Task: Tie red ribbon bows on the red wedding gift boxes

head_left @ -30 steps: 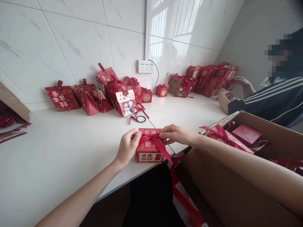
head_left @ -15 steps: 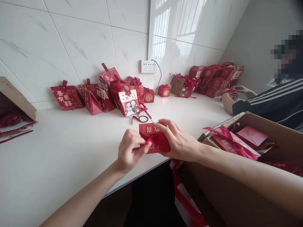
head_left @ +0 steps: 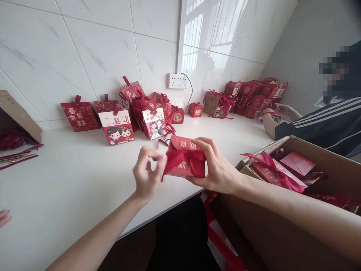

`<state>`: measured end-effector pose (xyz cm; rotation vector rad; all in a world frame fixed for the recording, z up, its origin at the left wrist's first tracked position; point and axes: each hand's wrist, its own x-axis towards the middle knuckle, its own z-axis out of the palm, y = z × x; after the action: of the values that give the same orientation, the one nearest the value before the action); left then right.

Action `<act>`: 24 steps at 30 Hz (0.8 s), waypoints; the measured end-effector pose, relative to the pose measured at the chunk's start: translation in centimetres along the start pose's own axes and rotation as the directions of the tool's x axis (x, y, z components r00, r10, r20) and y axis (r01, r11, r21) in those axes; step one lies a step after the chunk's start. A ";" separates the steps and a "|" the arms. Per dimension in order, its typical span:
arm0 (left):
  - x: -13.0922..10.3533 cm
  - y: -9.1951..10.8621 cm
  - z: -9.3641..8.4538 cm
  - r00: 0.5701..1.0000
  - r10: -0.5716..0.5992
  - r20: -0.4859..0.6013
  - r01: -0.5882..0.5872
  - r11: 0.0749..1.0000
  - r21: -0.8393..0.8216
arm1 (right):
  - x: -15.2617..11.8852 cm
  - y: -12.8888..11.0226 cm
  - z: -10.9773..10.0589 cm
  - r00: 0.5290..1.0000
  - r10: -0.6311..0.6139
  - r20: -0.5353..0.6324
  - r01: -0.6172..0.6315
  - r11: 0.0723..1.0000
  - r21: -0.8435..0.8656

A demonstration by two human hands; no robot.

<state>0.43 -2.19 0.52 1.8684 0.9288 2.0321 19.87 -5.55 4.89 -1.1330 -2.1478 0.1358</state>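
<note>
A small red gift box with white lettering is tilted up above the white table, a dark red ribbon tied in a bow across its front. My right hand grips the box at its right side, thumb below and fingers on top. At the box's left, my left hand has thumb and forefinger closed at the ribbon's loose end. Behind the box, a dark ribbon loop lies on the table, partly hidden.
Red gift boxes line the tiled wall, and more are stacked at the right. A cardboard carton with boxes stands close on the right. Another person's sleeve is beyond it. Fingertips show at the left edge; another carton is behind.
The gift box has been raised and tilted, and its ribbon is spread to the left. A box with two cartoon faces now stands in the left row. Fingertips have appeared at the left edge.
</note>
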 end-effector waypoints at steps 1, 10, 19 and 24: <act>0.3 -0.6 0.0 0.983 -0.176 -0.051 0.176 0.984 0.004 | 0.2 -0.1 -0.3 0.987 0.147 0.069 -0.157 0.971 0.181; -0.4 -2.9 0.4 0.835 -0.532 0.138 0.530 0.846 0.053 | -1.7 -1.3 -4.5 0.726 0.452 0.519 -0.626 0.120 0.770; -1.7 -2.0 0.7 0.863 -0.390 0.322 0.406 0.914 0.020 | -8.4 -0.8 -16.7 0.588 0.803 -0.100 -0.445 0.424 0.789; -1.5 -1.7 0.9 0.808 -0.468 0.358 0.469 0.879 0.089 | -12.5 2.1 -19.5 0.382 0.841 -0.384 -0.686 0.536 0.492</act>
<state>1.07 -1.44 -1.74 1.7120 1.1339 1.3322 38.17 -18.01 12.15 -1.6796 -0.8559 0.4134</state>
